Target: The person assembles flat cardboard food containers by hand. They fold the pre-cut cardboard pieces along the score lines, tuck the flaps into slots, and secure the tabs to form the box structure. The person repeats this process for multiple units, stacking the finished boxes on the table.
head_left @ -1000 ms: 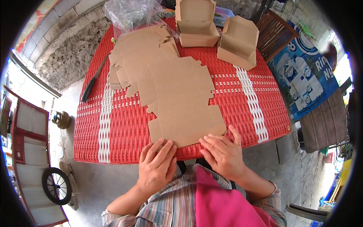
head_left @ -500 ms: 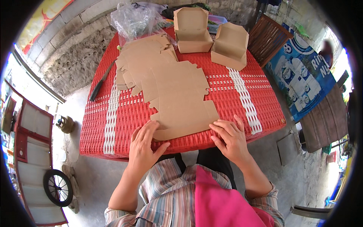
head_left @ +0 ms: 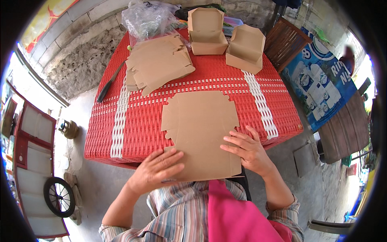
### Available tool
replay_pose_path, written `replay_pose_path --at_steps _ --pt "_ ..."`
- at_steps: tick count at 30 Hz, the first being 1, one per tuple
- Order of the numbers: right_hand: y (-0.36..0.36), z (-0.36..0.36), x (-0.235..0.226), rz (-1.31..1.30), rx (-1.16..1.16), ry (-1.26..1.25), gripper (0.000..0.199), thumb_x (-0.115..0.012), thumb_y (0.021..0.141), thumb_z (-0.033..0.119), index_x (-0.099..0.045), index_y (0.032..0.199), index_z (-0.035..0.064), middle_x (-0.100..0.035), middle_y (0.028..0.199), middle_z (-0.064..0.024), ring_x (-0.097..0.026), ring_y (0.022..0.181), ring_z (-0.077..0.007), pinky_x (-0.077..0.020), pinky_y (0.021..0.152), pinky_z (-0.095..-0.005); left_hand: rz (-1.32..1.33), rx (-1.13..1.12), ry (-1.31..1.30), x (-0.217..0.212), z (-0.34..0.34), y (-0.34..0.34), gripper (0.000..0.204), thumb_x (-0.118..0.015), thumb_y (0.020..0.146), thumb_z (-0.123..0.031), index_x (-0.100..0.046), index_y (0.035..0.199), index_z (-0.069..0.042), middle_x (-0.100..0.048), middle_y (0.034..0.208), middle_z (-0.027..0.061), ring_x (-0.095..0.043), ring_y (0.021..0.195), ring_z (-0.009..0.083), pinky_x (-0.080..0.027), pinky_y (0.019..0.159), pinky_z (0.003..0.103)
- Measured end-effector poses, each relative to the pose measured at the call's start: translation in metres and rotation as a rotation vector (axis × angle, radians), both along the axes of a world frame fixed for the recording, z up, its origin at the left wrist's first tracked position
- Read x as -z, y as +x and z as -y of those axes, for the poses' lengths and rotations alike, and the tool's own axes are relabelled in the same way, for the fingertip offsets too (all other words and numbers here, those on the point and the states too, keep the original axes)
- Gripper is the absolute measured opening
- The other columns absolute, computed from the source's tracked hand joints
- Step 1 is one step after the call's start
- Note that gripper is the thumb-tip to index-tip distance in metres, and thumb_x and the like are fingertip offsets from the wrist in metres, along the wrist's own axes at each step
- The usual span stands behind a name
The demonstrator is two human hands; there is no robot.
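A flat brown cardboard box blank with cut tabs lies in front of me. Its near part juts past the table's front edge toward my body. My left hand rests on its lower left side with fingers stretched flat. Over the right edge lies my right hand, open, its fingers spread. The thumbs are not clearly visible. Farther back on the left sits a stack of similar blanks. Two folded boxes with raised lids, a left one and a right one, stand at the back.
A red woven table cover with white bands lies underneath. A dark-handled knife is at the left edge. Behind the stack sits a clear plastic bag. A wooden chair stands at the back right; a gas cylinder is on the floor at left.
The top blank has come off the stack and slid toward me, over the table's front edge. My left hand moved nearer and flattened onto it; my right hand moved slightly down along its edge.
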State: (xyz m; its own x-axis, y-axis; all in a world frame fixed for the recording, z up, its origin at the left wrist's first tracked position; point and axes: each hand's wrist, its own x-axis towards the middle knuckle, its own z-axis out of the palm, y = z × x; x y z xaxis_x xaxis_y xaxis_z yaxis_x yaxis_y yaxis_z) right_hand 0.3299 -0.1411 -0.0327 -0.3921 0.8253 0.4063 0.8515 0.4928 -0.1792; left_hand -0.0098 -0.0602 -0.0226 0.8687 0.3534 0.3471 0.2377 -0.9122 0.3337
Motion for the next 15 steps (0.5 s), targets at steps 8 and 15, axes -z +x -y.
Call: replay_pose_path --at_steps 8,15 --pt "-0.005 -0.011 0.002 -0.358 0.039 0.015 0.029 -0.073 0.076 0.010 -0.071 0.105 0.0166 -0.069 0.103 0.0016 -0.063 0.100 -0.0174 -0.0322 0.104 -0.0421 0.301 -0.207 -0.196 0.005 -0.025 0.025 0.030 -0.076 0.072 -0.005 -0.067 0.101 -0.005 -0.073 0.104 0.0056 -0.067 0.104 0.0240 -0.047 0.095 0.042" --pt "-0.029 -0.031 0.002 -0.831 0.447 -0.051 0.046 -0.077 0.082 0.016 -0.059 0.123 0.0076 -0.068 0.083 -0.0047 -0.058 0.085 -0.0175 -0.0362 0.096 -0.0367 0.548 -0.738 -0.340 0.002 -0.030 0.074 0.084 -0.081 0.078 -0.016 -0.032 0.145 -0.007 -0.063 0.119 0.0231 -0.066 0.104 0.0378 -0.055 0.083 0.043"
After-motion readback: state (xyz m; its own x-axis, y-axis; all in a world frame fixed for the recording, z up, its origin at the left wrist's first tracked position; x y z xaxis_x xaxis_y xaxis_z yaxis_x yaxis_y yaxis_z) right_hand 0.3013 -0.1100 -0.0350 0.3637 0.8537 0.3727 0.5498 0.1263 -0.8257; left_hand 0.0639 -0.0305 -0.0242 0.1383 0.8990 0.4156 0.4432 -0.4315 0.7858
